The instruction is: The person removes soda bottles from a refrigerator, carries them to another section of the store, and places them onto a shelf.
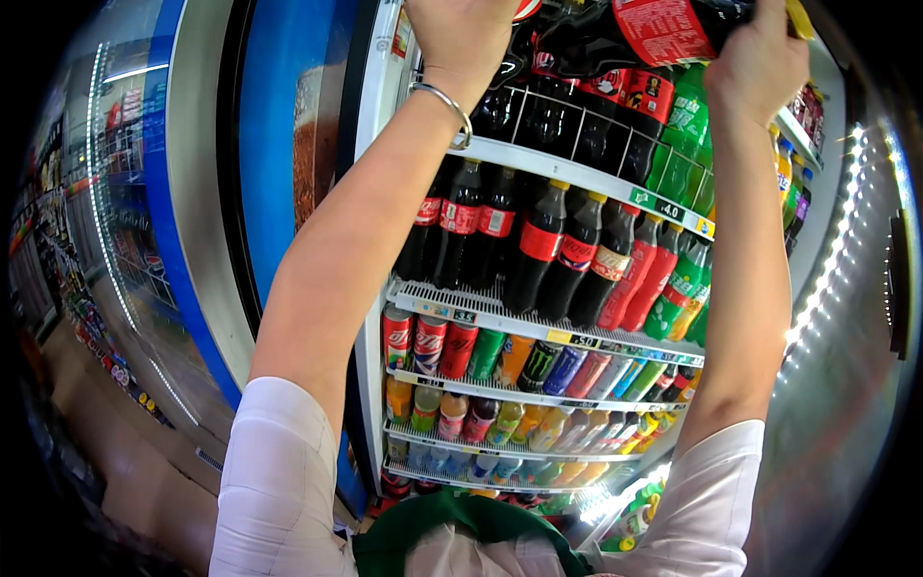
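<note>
High in the view, my right hand [757, 76] grips a large cola bottle [663, 32] around its neck, below the yellow cap. The bottle lies tilted nearly sideways, its red label facing me. My left hand [461, 36] is raised at the upper left, beside the dark bottles on the top shelf; its fingers run out of the frame, so its hold is hidden. Below both hands, a wire rail [584, 130] fronts a row of large cola bottles [642, 101] and green soda bottles [685, 119].
Lower shelves of the drinks cooler hold small cola bottles [541, 234], drink cans [458, 350] and juice bottles [479, 418]. A blue panel [270, 144] stands at the left. Lit strips edge a glass door [829, 404] on the right.
</note>
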Demonstrator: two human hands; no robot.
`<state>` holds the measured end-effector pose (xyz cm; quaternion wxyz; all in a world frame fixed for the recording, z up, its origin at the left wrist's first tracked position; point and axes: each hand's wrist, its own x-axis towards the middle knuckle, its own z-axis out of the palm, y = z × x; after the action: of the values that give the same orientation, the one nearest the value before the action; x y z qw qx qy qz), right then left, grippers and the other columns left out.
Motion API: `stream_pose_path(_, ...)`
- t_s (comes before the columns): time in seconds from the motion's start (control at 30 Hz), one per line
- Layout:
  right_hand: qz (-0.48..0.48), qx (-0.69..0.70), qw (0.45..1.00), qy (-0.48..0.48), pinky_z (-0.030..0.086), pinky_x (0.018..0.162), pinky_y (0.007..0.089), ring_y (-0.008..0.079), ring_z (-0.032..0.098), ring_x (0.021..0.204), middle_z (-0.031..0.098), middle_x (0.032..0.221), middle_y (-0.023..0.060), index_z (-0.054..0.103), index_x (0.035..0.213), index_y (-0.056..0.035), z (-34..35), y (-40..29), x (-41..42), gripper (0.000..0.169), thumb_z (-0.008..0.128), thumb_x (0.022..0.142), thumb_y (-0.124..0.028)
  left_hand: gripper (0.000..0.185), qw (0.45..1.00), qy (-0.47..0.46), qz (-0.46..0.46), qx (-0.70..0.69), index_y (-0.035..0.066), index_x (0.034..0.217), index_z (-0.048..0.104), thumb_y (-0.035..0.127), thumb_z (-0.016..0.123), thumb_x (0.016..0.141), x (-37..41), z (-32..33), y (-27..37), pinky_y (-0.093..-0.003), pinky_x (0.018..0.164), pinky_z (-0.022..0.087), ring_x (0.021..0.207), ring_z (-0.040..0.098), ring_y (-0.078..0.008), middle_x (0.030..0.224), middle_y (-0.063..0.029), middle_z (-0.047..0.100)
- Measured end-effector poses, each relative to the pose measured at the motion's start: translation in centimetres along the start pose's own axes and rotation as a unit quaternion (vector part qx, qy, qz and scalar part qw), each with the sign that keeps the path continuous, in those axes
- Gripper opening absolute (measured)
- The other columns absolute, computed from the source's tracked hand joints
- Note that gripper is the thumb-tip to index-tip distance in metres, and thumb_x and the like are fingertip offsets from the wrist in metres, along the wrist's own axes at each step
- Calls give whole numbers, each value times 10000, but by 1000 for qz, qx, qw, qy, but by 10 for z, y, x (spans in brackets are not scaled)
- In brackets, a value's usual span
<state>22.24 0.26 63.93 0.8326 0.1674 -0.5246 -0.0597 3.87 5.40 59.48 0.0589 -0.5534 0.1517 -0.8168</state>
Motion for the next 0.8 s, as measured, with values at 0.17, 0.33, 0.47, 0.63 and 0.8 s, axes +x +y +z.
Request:
stream_pose_path(0.17,-14,-49,998,-39,450,656,257,108,548,708,604,782,51,585,882,-6,10,32,1,208,535,935,-200,501,988,45,-10,147,12,1108,490,215,779,753,0,8,-30,-273,748,470,848,566,-133,1003,-73,592)
stream_pose_path(0.33,-21,-127,991,-40,445,666,247,104,539,724,601,789,51,575,910,-6,-10,68,2,198,539,938,-199,494,995,80,-43,38,-5,1137,493,187,762,769,-6,10,-59,-276,785,482,882,589,-142,999,-67,604)
stream_pose_path(0.47,4,-73,997,-2,434,676,271,120,532,710,596,777,44,581,891,-3,-3,79,-8,186,542,928,-181,481,994,75,-35,69,8,1137,493,193,755,779,-3,8,-74,-264,753,489,835,595,-136,972,-61,610)
stream_pose_path(0.63,-7,-139,988,-69,440,671,270,127,547,709,604,770,48,574,912,9,-8,106,-2,201,540,921,-189,502,992,52,-108,48,26,1158,486,224,758,785,-6,14,-89,-271,772,495,855,592,-144,985,-64,610)
stream_pose_path(0.8,62,-174,976,-114,441,674,277,134,557,705,608,754,64,581,931,15,0,137,7,254,559,908,-237,746,967,64,-120,213,-7,1151,465,446,796,659,-23,-2,-119,-356,801,488,888,614,-267,1020,-145,605)
